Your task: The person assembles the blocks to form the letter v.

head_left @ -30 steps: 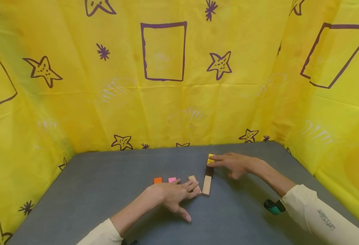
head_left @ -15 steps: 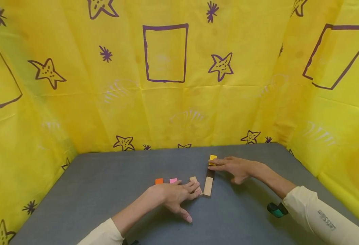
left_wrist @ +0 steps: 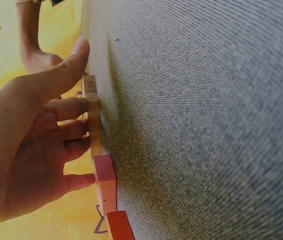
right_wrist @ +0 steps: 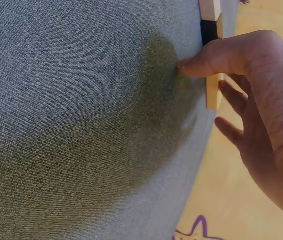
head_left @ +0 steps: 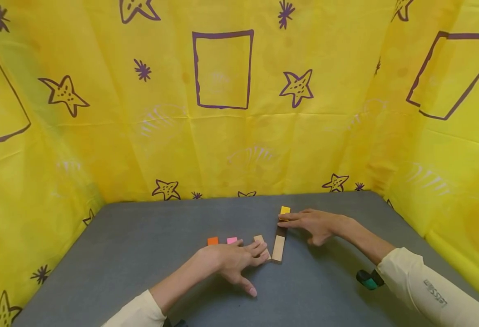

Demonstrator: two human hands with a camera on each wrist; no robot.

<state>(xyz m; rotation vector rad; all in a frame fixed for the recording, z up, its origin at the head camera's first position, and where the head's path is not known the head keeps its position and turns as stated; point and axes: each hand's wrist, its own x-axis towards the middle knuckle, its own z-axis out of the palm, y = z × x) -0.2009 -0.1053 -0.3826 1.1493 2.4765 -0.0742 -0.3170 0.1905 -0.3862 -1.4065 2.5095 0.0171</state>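
My left hand (head_left: 235,264) lies with fingers extended over a pale wooden block (head_left: 258,238), thumb held apart. In the left wrist view, the little finger reaches the pink block (left_wrist: 106,182). The fingertips of my right hand (head_left: 320,225) touch a row of blocks where the yellow block (head_left: 285,210) meets the dark brown block (head_left: 282,231). A second pale block (head_left: 278,249) continues that row on the near side. Its near end almost meets the slanted block under my left fingers, forming a narrow V.
An orange block (head_left: 212,241) lies left of the pink one. The grey tabletop (head_left: 141,236) is bordered by yellow patterned cloth (head_left: 219,150) at the back and both sides.
My right fingertips have shifted slightly nearer me, from the yellow block's middle to its joint with the dark one. My left hand stays put. The head view has drifted a little.
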